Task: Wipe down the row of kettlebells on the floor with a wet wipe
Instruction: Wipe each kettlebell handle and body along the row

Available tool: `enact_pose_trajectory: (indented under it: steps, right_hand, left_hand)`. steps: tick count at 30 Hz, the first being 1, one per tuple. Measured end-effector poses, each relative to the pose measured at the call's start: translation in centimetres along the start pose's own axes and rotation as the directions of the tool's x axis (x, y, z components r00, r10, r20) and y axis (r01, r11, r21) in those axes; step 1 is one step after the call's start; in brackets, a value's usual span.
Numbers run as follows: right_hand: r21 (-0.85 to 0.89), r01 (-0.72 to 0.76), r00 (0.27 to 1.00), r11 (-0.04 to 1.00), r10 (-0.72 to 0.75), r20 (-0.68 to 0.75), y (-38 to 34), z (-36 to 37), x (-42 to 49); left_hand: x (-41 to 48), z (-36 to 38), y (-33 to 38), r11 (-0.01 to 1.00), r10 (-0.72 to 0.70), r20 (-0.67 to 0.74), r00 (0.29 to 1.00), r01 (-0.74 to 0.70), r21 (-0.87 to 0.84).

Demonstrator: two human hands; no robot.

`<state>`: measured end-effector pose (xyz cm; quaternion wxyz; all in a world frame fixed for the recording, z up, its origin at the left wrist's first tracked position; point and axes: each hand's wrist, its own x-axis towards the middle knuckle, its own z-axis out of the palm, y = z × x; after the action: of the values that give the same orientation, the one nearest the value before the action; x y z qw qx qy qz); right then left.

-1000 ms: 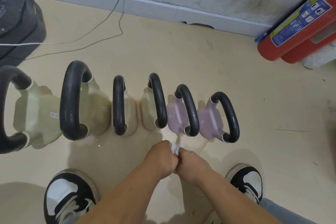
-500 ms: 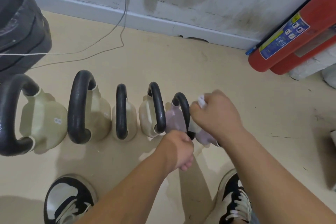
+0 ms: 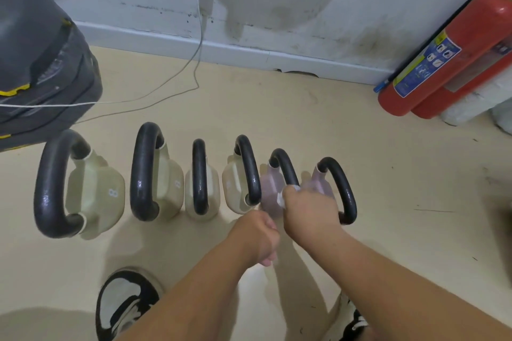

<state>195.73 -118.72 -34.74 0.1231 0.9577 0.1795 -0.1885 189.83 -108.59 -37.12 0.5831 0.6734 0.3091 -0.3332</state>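
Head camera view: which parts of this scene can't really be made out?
All in the head view:
- The wet wipe: only a white scrap shows; the right hand grips round the rest.
- The left hand: blurred, fingers curled under; whether it holds anything cannot be told.
- The pink kettlebell second from the right: its lower handle is hidden behind the right hand.
- The fire extinguisher: its top is cut off by the right edge.

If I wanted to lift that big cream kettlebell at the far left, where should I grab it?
Take the kettlebell by its black handle, coming down from above. The handle arches upright on top, with an open gap beneath to hook through, and nothing covers it. Gripping mid-arch should keep it hanging level.
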Motion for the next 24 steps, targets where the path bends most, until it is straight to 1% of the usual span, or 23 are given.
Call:
enact_pose_trajectory:
  steps: [2,4,6,7,8,9,11,13,14,16,18,22,24]
  right_hand:
    - [-0.088,0.017,0.998,0.996,-0.011,0.066,0.4,3.0,-2.2]
    - [-0.099,-0.006,0.977,0.995,0.027,0.209,0.9,4.9,-3.7]
    - [-0.002,-0.045,0.952,0.999,0.043,0.302,1.1,5.3,-4.4]
    - [0.091,-0.068,0.944,0.994,0.034,0.328,1.0,4.9,-4.5]
    - [0.223,-0.086,0.938,0.971,0.004,0.345,0.9,4.2,-4.5]
    - [0.381,-0.107,0.935,0.918,-0.037,0.352,0.6,3.4,-4.5]
    - [0.659,-0.126,0.941,0.741,-0.121,0.317,-0.2,1.0,-4.7]
    - [0.804,-0.156,0.935,0.574,-0.175,0.307,-1.0,-1.5,-5.1]
    - [0.839,-0.164,0.930,0.518,-0.203,0.307,-1.2,-2.5,-5.4]
    - [0.883,-0.187,0.912,0.431,-0.257,0.318,-1.2,-3.9,-5.9]
    - [0.900,-0.245,0.875,0.361,-0.318,0.366,-1.3,-4.8,-6.5]
    - [0.864,-0.358,0.749,0.355,-0.444,0.492,-1.4,-6.3,-6.9]
    - [0.842,-0.413,0.722,0.347,-0.439,0.534,-1.2,-6.4,-6.3]
  left_hand:
    - [-0.4,-0.6,-0.5,1.000,-0.009,0.000,1.000,0.009,0.028]
    - [-0.8,-1.1,-1.0,0.999,-0.008,-0.012,1.000,0.008,0.051]
    - [-1.7,-1.5,-1.4,0.995,0.014,-0.012,1.000,-0.013,0.101]
    - [-2.2,-1.7,-1.5,0.992,0.035,-0.014,0.999,-0.033,0.126]
    - [-2.7,-2.0,-1.7,0.988,0.058,-0.016,0.998,-0.055,0.143]
    - [-3.3,-2.2,-1.8,0.985,0.080,-0.019,0.997,-0.076,0.152]
    - [-4.4,-2.5,-1.6,0.980,0.133,-0.038,0.990,-0.126,0.153]
    - [-5.7,-3.0,-0.9,0.971,0.201,-0.053,0.978,-0.191,0.145]
    - [-6.6,-3.4,-0.5,0.968,0.225,-0.075,0.971,-0.214,0.132]
    - [-8.6,-4.5,0.1,0.975,0.220,-0.110,0.969,-0.220,0.009]
    - [-10.1,-5.6,0.2,0.978,0.162,-0.093,0.982,-0.173,-0.118]
    - [-11.5,-7.0,-0.5,0.980,0.101,0.020,0.995,-0.096,-0.175]
    - [-10.9,-7.5,-1.1,0.982,0.105,0.088,0.991,-0.089,-0.164]
